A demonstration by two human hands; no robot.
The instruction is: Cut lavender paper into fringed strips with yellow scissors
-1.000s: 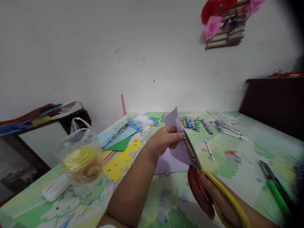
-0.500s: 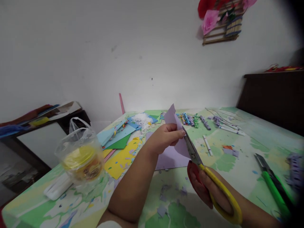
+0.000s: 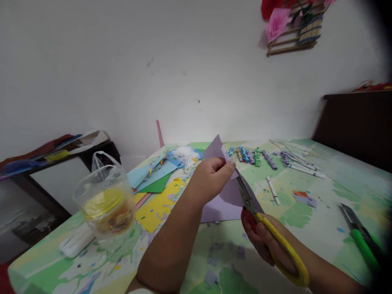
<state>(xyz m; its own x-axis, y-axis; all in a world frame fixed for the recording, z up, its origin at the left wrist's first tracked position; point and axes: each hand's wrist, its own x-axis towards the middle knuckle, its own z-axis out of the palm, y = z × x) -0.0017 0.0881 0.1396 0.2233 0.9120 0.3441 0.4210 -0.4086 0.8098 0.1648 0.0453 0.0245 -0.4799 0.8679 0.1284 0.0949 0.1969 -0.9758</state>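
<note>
Between the thumb and fingers of my left hand is a piece of purple paper, raised off the table with its pointed top standing up. My right hand grips scissors with one yellow and one red handle. Their metal blades meet the paper just below my left thumb; how far they are apart is hard to see. Under my hands lies a flat purple sheet. Small purple scraps are scattered on the tabletop nearer to me.
At left, a clear plastic bag holds a yellow-lidded tub. Coloured paper sheets and white shredded paper lie behind it. Several patterned paper rolls and a white marker are at the right. A green cutter lies far right.
The scissors have closed somewhat, and the paper's lower flap has swung out to the right. My left hand has shifted slightly left. The view has turned a little to the left.
</note>
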